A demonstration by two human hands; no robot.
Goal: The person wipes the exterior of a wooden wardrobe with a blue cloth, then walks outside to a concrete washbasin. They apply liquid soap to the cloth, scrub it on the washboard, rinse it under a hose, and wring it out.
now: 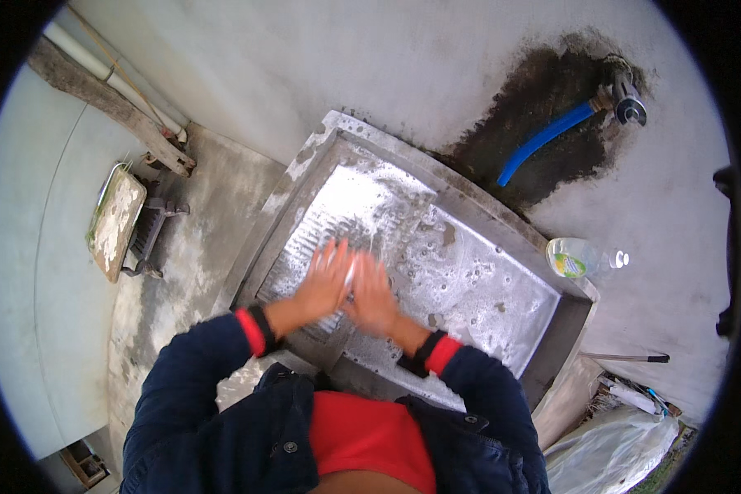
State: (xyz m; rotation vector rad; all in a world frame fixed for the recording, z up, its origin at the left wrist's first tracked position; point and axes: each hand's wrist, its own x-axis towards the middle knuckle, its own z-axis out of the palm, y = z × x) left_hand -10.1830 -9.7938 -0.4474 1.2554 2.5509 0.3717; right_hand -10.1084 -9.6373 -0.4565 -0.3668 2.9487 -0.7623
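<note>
Over the ribbed washboard [312,241] of a concrete laundry sink [272,210], my two hands are side by side, their inner edges meeting or overlapping. My left hand [327,284] has its fingers pointing up the picture. My right hand [372,293] is blurred. No object shows in either hand, though whether something small lies between or under them I cannot tell. White suds and water cover the washboard and the sink's basin [469,278]. A clear plastic bottle of dish soap [571,258] with a white cap lies or stands at the sink's right rim.
A metal tap [628,105] with a short blue hose [543,141] juts from the stained wall. A stick-like handle [630,357] and a translucent plastic sheet [617,447] are at lower right. Left are a worn board [118,222] and a wooden post [108,96].
</note>
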